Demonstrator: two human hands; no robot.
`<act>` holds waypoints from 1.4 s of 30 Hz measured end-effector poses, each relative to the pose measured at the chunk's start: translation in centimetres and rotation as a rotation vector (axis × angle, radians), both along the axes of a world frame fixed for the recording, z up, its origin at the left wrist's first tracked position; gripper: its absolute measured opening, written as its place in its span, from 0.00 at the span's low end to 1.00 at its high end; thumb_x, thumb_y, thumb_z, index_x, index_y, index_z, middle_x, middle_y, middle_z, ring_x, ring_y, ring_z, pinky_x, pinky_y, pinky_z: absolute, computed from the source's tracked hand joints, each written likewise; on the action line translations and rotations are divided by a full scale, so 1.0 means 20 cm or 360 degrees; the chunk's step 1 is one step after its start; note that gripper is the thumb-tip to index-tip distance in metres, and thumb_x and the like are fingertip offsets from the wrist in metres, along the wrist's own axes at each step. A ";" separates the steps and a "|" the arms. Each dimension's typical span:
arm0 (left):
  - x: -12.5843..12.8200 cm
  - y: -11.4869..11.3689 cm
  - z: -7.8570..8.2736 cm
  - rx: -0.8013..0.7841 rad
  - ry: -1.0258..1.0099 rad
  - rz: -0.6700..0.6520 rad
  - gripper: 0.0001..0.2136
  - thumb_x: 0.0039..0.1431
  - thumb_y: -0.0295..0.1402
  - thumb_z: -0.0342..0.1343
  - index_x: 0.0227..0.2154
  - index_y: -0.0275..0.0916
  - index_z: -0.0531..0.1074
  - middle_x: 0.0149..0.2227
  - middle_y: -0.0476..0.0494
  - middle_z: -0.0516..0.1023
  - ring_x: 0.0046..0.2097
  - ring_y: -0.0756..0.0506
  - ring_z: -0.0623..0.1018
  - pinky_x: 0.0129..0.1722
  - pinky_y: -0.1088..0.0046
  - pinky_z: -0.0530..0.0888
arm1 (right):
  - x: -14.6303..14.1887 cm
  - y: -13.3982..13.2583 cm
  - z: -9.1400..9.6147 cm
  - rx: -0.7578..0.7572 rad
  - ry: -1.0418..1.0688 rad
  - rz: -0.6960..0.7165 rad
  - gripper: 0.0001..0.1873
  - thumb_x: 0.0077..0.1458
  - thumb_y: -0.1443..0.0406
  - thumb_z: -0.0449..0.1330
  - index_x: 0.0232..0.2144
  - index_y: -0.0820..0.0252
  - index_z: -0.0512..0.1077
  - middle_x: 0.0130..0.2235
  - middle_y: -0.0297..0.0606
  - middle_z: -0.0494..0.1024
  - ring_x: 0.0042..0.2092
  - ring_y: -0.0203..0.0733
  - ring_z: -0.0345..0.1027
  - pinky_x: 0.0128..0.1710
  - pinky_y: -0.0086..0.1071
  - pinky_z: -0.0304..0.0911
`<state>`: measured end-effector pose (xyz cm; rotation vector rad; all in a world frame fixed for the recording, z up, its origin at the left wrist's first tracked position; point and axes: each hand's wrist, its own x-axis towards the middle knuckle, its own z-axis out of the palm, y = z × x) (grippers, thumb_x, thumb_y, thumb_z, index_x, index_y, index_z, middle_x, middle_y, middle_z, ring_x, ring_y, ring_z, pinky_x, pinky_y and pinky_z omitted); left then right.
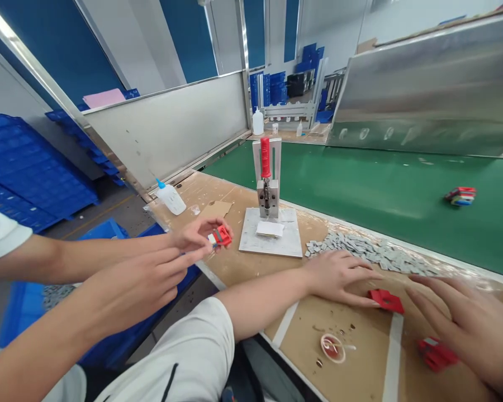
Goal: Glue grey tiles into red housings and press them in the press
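Note:
My left hand (339,276) lies over the table with its fingers stretched out and apart. Its thumb tip reaches the near edge of a flat red plastic piece (388,301), touching or just beside it. To the right, my right hand (469,324) is slightly blurred, its fingers extended and nothing visible in its grasp. Below that hand is a second red plastic part (438,354) with a small pale patch, partly covered by the hand. A heap of small grey flat pieces (373,251) lies just beyond both hands.
A small dish of reddish liquid (332,348) stands near me. A red-handled toggle press (266,173) on a metal base is ahead. At left, a co-worker's hands (193,240) hold a red part (221,237). A bottle (171,198) and green belt (360,178) lie beyond.

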<state>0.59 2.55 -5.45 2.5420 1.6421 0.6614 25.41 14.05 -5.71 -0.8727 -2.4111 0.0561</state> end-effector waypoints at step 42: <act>0.06 0.04 0.05 -0.1109 -0.2393 -0.0086 0.31 0.59 0.38 0.67 0.65 0.44 0.70 0.60 0.36 0.79 0.40 0.50 0.78 0.39 0.73 0.76 | -0.02 -0.43 0.17 -0.0271 0.0064 0.0939 0.23 0.74 0.54 0.52 0.28 0.57 0.69 0.27 0.36 0.71 0.33 0.41 0.61 0.38 0.37 0.52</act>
